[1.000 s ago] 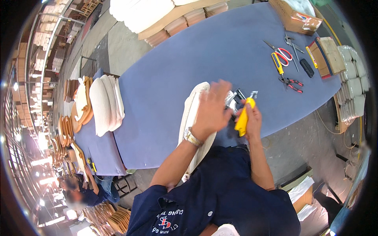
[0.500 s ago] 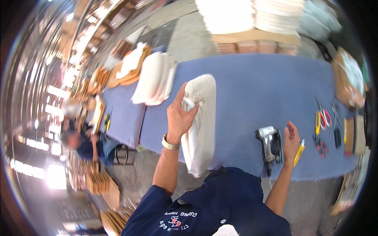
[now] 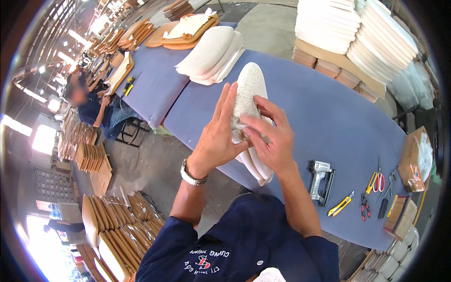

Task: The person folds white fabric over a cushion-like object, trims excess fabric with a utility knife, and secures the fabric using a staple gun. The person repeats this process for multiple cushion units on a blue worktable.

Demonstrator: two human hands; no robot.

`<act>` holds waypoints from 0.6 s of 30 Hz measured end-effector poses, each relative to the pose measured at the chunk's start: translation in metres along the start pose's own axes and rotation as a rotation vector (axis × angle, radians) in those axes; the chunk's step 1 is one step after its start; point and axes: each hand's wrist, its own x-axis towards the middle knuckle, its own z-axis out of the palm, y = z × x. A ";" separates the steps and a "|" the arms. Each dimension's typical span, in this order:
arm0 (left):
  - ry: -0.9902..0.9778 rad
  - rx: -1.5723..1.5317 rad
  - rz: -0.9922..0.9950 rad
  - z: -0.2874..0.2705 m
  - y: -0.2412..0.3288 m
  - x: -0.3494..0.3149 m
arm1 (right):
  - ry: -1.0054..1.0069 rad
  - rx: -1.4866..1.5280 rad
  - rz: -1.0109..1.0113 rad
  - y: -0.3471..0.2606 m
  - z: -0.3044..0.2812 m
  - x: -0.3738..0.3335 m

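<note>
A cream fabric-covered pad (image 3: 251, 82), seen nearly edge-on, stands tilted over the near edge of the blue table. My left hand (image 3: 213, 136) grips its left side, fingers stretched along the cover and thumb across the near edge. From the right, my right hand (image 3: 275, 136) pinches at the gathered fabric on the pad's near side, close to a whitish tuft. Its fingertips partly hide what they hold. To the right of the pad lie a silver staple gun (image 3: 321, 182) and a yellow utility knife (image 3: 341, 204), both untouched.
Cream pads (image 3: 211, 54) are stacked at the table's far left. Scissors (image 3: 378, 181), red-handled pliers (image 3: 365, 207) and a cardboard box (image 3: 416, 160) sit at the right. Tall white stacks (image 3: 326, 26) stand beyond the blue table (image 3: 310, 108). Another person (image 3: 96, 110) sits at left.
My right hand has come from beside the staple gun to the pad and closed on its fabric. The pad now stands more edge-on. The view has turned, shifting the surroundings.
</note>
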 end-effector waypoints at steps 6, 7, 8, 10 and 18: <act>-0.122 -0.062 -0.105 -0.021 -0.010 -0.010 | 0.126 -0.030 -0.039 -0.017 0.036 -0.014; -0.132 -0.093 -0.134 -0.023 -0.008 -0.011 | 0.149 0.029 -0.021 -0.015 0.040 -0.017; -0.143 -0.125 -0.162 -0.025 -0.008 -0.011 | 0.173 0.087 -0.003 -0.011 0.045 -0.021; -0.140 -0.133 -0.144 -0.030 -0.015 -0.009 | 0.189 0.164 0.019 -0.006 0.049 -0.024; -0.095 -0.093 -0.008 -0.042 -0.053 -0.004 | 0.149 0.293 0.215 -0.006 0.068 -0.019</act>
